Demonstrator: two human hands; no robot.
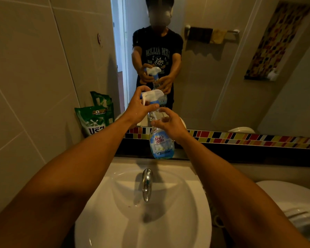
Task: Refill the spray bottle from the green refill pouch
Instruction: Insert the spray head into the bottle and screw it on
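A clear spray bottle with a blue-and-white label stands upright on the dark ledge behind the sink. Its white trigger head sits on top, and my left hand is closed around it from the left. My right hand wraps the bottle's clear neck and shoulder from the right. The green refill pouch leans upright against the tiled wall at the left end of the ledge, apart from both hands. The mirror doubles the bottle, the hands and the pouch.
A white sink with a chrome tap lies directly below the bottle. A white toilet stands at the lower right. A band of coloured tiles runs under the mirror. Tiled wall closes off the left side.
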